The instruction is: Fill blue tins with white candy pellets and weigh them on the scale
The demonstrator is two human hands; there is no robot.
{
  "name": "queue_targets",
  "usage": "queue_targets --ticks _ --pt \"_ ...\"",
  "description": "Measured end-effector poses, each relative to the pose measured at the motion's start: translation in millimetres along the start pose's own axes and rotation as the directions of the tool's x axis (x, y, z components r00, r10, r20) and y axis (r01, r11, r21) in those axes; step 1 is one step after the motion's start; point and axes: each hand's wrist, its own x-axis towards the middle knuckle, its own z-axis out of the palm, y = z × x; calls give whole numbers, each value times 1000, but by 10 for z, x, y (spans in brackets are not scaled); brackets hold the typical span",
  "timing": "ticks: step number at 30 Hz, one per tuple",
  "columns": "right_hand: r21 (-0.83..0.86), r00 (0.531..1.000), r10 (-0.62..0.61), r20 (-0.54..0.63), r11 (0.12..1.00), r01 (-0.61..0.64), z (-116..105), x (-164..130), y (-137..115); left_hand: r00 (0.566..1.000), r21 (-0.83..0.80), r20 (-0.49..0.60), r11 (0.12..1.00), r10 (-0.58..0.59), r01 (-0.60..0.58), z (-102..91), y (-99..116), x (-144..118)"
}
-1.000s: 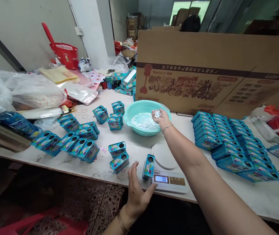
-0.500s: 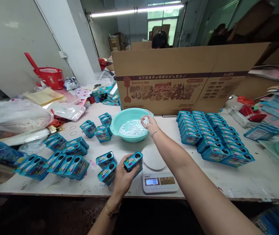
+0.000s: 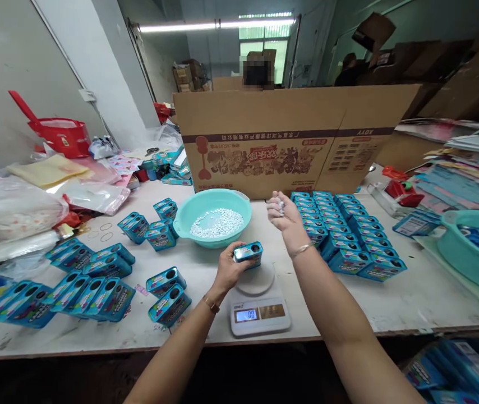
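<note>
My left hand (image 3: 229,268) grips a small blue box (image 3: 249,254) with a round dark hole in its top. It holds the box over the round plate of a white digital scale (image 3: 260,320), whose display reads 0.0. I cannot tell whether the box touches the plate. Fingers curled upward, my right hand (image 3: 286,220) holds small white pellets (image 3: 281,206) right of the turquoise basin (image 3: 178,224). More white pellets (image 3: 218,224) lie in that basin. Two similar boxes (image 3: 170,304) stand left of the scale.
Rows of blue boxes (image 3: 349,241) stand on the right, and more blue boxes (image 3: 111,300) on the left. A large cardboard sheet (image 3: 265,118) rises behind the basin. Another turquoise basin (image 3: 454,247) with blue items sits far right. Two people are visible beyond the cardboard.
My right hand has come out of the basin to the right with pellets in it. My left hand has carried the box forward over the scale plate. The head view has shifted right.
</note>
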Motion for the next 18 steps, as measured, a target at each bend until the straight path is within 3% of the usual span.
queue_targets --ticks 4,9,14,18 --pt "-1 997 -75 19 997 75 -297 -496 -109 1000 66 4 998 10 -10 24 -75 1" --pt "47 996 -90 -26 995 91 -674 -957 28 988 217 71 965 138 -150 -51 -105 -64" --pt "166 992 -95 -81 980 108 -1043 -1247 197 978 236 7 950 207 -203 -67 -181 -147" --pt "176 992 -88 -94 979 104 -1207 -1353 282 976 222 -18 953 215 -206 -32 -217 -171"
